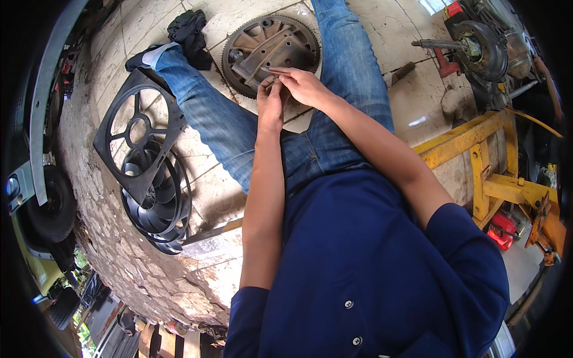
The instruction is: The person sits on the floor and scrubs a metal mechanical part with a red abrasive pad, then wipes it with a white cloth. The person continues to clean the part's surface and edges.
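Observation:
My left hand (270, 102) and my right hand (302, 86) meet between my spread legs, fingertips pinched together at one spot. Whatever they hold there is too small to make out. Right at the fingertips, and partly covered by them, lies a round toothed metal flywheel (307, 42). Across its face sits a flat grey metal plate (289, 52) with several holes. My right index finger stretches out over the lower edge of this plate, while my left fingers are curled up.
On the left, a black fan shroud (106, 140) leans on black fan blades (156, 218). Dark cloth (188, 33) lies beyond my left leg. A yellow metal frame (459, 143) stands at the right, with a shafted machine part (477, 51) behind it. A dark-handled tool (403, 73) lies by my right leg.

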Available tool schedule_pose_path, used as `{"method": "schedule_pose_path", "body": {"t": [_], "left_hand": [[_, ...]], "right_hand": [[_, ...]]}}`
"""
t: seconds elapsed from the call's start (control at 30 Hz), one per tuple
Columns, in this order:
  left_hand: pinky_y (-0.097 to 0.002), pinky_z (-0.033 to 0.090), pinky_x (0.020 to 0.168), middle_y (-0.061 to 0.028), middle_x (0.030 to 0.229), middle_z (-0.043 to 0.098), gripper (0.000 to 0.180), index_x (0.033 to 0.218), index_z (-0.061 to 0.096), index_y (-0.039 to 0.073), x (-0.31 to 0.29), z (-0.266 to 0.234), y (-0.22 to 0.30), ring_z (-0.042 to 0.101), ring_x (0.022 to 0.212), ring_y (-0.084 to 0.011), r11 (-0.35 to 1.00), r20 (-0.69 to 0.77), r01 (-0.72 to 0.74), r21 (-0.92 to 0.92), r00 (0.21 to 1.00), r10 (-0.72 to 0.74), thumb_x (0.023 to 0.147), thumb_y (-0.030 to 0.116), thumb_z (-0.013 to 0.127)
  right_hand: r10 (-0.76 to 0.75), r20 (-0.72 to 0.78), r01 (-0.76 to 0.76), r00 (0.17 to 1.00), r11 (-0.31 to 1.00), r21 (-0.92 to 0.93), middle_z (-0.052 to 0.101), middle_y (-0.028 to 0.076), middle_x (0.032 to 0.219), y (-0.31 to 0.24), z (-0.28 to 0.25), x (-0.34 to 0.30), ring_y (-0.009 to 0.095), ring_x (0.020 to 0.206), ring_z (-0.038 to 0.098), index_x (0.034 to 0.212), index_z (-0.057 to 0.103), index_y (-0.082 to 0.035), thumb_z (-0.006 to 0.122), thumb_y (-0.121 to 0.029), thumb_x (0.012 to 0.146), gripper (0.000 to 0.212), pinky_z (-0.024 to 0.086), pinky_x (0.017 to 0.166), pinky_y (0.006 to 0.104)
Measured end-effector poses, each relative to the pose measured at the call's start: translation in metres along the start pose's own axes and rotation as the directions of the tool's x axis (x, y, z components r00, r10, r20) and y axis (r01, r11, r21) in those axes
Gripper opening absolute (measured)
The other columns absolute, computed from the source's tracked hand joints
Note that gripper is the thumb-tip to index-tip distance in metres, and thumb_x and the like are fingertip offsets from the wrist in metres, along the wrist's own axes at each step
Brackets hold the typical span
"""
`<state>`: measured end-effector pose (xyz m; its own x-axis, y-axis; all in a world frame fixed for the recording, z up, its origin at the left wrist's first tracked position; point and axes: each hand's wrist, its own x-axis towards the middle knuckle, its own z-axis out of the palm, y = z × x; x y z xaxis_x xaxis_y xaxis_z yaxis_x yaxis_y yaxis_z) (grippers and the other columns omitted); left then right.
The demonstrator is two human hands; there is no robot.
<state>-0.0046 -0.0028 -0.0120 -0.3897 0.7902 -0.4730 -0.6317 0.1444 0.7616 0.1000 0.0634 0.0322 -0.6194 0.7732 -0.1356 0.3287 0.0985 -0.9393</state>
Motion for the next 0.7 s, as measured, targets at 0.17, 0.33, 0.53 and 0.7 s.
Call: {"method": "schedule_pose_path", "body": {"t": [0.17,0.33,0.53,0.7], "left_hand": [[-0.0356,0.052,0.09,-0.0094,0.112,0.061,0.025,0.119,0.049,0.004,0.002,-0.002,0.0,0.062,0.103,-0.0196,0.999,0.04,-0.04,-0.021,0.998,0.041,0.098,0.016,0.054],[-0.0334,0.052,0.089,-0.0118,0.115,0.058,0.028,0.12,0.047,0.002,-0.004,0.003,0.007,0.059,0.105,-0.0201,0.999,-0.028,-0.008,0.036,1.0,0.009,0.097,0.015,0.057],[-0.0347,0.052,0.09,-0.0123,0.116,0.057,0.031,0.122,0.046,0.002,-0.002,0.004,0.008,0.059,0.105,-0.0209,0.99,0.014,-0.061,0.125,0.998,0.059,0.096,0.015,0.057],[-0.0352,0.052,0.09,-0.013,0.118,0.057,0.034,0.125,0.044,0.002,0.002,-0.005,0.001,0.059,0.107,-0.0216,0.951,-0.051,-0.027,0.309,0.998,0.045,0.097,0.017,0.056]], "right_hand": [[-0.039,-0.015,0.039,0.999,0.999,0.013,0.063,0.014,0.123,-0.006,-0.002,-0.002,0.027,0.108,0.063,0.128,0.06,-0.014,0.046,-0.016,0.099,0.033,0.048,0.092,0.0339],[-0.047,0.008,0.047,0.999,0.999,-0.003,0.063,0.014,0.123,0.006,-0.002,-0.001,0.029,0.109,0.062,0.129,0.059,-0.014,0.045,-0.016,0.098,0.034,0.048,0.092,0.0345],[-0.03,-0.022,0.03,0.999,1.0,0.007,0.062,0.014,0.124,0.012,-0.002,0.004,0.028,0.111,0.061,0.13,0.059,-0.015,0.046,-0.016,0.098,0.034,0.047,0.094,0.0344],[-0.075,0.053,0.072,0.996,0.996,0.062,0.062,0.013,0.126,0.01,-0.002,0.0,0.026,0.113,0.06,0.129,0.06,-0.015,0.045,-0.017,0.099,0.033,0.046,0.096,0.033]]}}
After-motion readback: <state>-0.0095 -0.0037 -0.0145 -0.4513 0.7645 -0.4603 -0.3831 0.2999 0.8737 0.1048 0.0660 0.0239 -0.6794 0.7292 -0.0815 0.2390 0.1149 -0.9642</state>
